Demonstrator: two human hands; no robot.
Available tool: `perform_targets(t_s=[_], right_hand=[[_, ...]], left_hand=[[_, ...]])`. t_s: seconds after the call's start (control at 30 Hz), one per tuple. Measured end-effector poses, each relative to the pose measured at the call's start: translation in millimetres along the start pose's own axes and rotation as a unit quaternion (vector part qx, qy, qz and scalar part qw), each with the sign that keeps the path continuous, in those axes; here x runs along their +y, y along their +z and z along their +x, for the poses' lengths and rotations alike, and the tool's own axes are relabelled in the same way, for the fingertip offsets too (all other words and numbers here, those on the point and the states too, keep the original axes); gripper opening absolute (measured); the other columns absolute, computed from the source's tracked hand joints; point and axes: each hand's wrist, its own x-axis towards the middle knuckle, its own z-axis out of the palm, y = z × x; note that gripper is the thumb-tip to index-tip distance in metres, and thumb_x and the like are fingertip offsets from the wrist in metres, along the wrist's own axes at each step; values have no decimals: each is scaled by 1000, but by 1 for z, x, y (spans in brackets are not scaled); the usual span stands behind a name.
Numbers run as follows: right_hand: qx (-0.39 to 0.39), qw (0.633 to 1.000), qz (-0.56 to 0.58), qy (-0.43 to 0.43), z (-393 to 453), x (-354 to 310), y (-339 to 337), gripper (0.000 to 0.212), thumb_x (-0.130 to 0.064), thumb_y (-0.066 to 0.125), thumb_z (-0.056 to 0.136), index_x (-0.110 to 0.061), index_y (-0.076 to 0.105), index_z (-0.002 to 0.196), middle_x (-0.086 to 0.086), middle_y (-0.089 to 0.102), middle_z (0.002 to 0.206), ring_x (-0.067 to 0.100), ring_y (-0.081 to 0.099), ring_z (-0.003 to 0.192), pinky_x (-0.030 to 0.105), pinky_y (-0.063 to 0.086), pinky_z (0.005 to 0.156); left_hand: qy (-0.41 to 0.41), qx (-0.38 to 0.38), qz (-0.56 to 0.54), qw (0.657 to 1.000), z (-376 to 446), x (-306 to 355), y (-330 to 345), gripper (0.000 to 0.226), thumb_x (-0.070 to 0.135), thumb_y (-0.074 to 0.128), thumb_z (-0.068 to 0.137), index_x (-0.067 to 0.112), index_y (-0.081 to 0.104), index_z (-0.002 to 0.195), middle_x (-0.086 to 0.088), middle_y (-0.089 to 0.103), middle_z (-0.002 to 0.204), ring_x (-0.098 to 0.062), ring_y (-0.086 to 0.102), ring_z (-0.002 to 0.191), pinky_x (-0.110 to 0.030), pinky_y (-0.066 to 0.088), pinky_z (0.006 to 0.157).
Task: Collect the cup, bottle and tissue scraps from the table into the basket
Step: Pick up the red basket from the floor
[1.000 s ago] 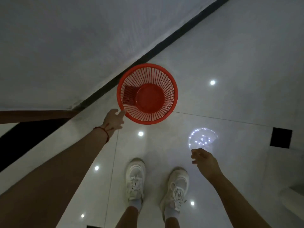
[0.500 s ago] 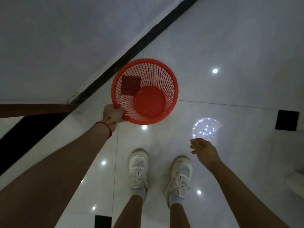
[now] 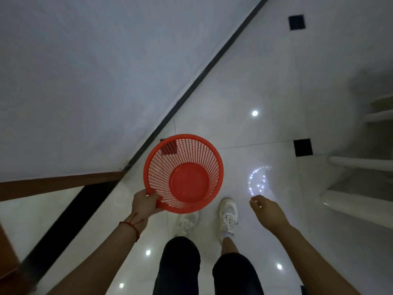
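Basket (image 3: 212,158): red plastic, round, latticed wall, solid round bottom; nothing lies inside it; held above the floor (image 3: 265,71), mouth turned toward the camera

Left hand (image 3: 144,204): grip closed on the near-left rim of the basket, thumb over the edge, fingers beneath; red string bracelet (image 3: 130,227) on the wrist

Right hand (image 3: 265,209): holds nothing, fingers loosely curled and partly open, well apart from the basket, to its right

Legs and feet: dark shorts (image 3: 179,265), white lace-up shoes; right shoe (image 3: 228,216) in plain sight, left shoe (image 3: 187,223) partly hidden under the basket and blurred

Floor: glossy white tiles with small black square insets (image 3: 303,147) and bright reflected light spots

Wall (image 3: 85,71): pale, meeting the floor along a dark skirting band (image 3: 202,75)

Brown wooden edge (image 3: 59,184): at the left, below the wall

Cup, bottle, tissue scraps: not seen in this view
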Motion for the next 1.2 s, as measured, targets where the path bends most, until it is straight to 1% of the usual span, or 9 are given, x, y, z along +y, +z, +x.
perform_targets(t_s=[0.17, 0.3, 0.47, 0.57, 0.67, 0.83, 0.93, 1.07, 1.2], right_hand=[[77, 984, 151, 51, -88, 10, -16, 34, -28, 44, 95, -10, 59, 118, 13, 65, 118, 28, 57, 109, 27, 38, 82], [136, 943, 291, 90, -157, 22, -6, 34, -26, 44, 95, -5, 58, 118, 15, 64, 115, 30, 62, 101, 30, 40, 83], [189, 858, 458, 134, -232, 57, 29, 31, -23, 47, 95, -2, 58, 115, 14, 62, 106, 23, 60, 81, 30, 43, 75], [229, 787, 550, 160, -273, 85, 44, 23, -19, 48, 94, -4, 60, 108, 16, 62, 103, 25, 59, 80, 27, 45, 65], [264, 721, 617, 173, -312, 113, 54, 14, -19, 49, 94, -11, 58, 101, 15, 61, 102, 25, 59, 83, 30, 44, 73], [324, 650, 664, 176, -360, 170, 73, 19, -21, 49, 93, -9, 58, 105, 9, 61, 97, 22, 60, 81, 23, 45, 65], [340, 637, 674, 158, -382, 205, 75, 12, -23, 49, 94, -15, 59, 97, 7, 61, 97, 17, 60, 78, 20, 45, 66], [350, 659, 655, 118, -414, 253, 61, 18, -22, 48, 94, -27, 58, 81, 3, 63, 93, 11, 60, 76, 19, 45, 66], [367, 685, 623, 85, -440, 300, 26, 14, -20, 47, 94, -19, 61, 91, 4, 63, 94, 12, 60, 76, 21, 44, 68]], left_hand=[[53, -68, 74, 994, -66, 46, -5, 17, -7, 54, 82, 2, 62, 94, -16, 66, 96, -32, 64, 81, -34, 56, 52], [96, -145, 122, 977, -116, 74, -8, 19, -8, 53, 82, 7, 63, 86, -14, 67, 92, -28, 65, 76, -31, 56, 47], [128, -196, 168, 958, -176, 77, -3, 19, -5, 56, 81, 11, 65, 83, -9, 69, 85, -27, 65, 79, -28, 56, 48], [130, -225, 192, 946, -206, 64, 7, 17, -5, 57, 82, 9, 64, 88, -10, 68, 88, -27, 65, 82, -30, 57, 51], [141, -245, 238, 929, -237, 47, 24, 15, -6, 55, 83, 2, 62, 93, -12, 67, 89, -28, 64, 81, -30, 57, 50], [167, -257, 300, 903, -293, 11, 61, 9, -6, 53, 81, -1, 60, 78, -17, 66, 86, -34, 63, 78, -27, 54, 42], [193, -272, 317, 888, -324, -10, 84, 9, -5, 54, 81, -1, 61, 78, -17, 66, 83, -33, 63, 76, -27, 55, 44], [211, -260, 273, 902, -363, -43, 111, 10, -5, 53, 83, -3, 58, 75, -18, 63, 80, -29, 60, 70, -22, 53, 40], [208, -244, 215, 922, -404, -76, 134, 8, -6, 54, 80, -7, 57, 73, -18, 63, 78, -27, 60, 69, -21, 52, 40]])
